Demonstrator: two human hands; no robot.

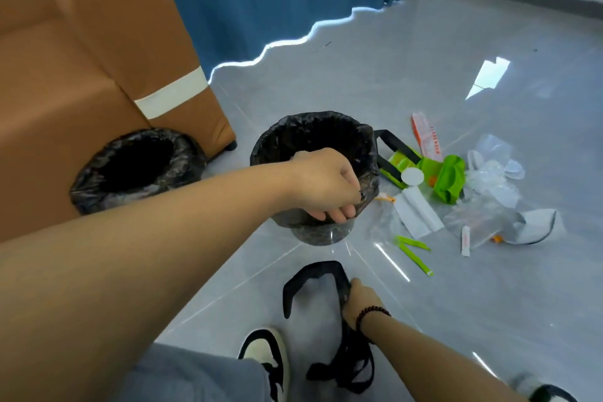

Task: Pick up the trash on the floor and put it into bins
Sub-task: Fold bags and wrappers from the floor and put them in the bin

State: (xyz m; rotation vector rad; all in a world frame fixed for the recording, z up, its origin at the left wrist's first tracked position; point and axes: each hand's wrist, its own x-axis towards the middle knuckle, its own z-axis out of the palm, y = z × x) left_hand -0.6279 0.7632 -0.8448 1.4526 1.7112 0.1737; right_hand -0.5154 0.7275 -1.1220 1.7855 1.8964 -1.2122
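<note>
My left hand is pinching the crinkled black liner at the near rim of the right bin — fingers curled over the glossy plastic. My right hand is gripping a limp black strap, looped on the shiny grey floor. The trash is lying right of that bin: a green bag, clear crumpled plastic, white paper. Another lined bin is standing left — beside the tan sofa.

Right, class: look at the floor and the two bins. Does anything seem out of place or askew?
Yes. Litter, wrappers, clear plastic and a green bag, lies scattered on the floor right of the near bin. That bin's black liner hangs crumpled where the left hand grips it.
</note>
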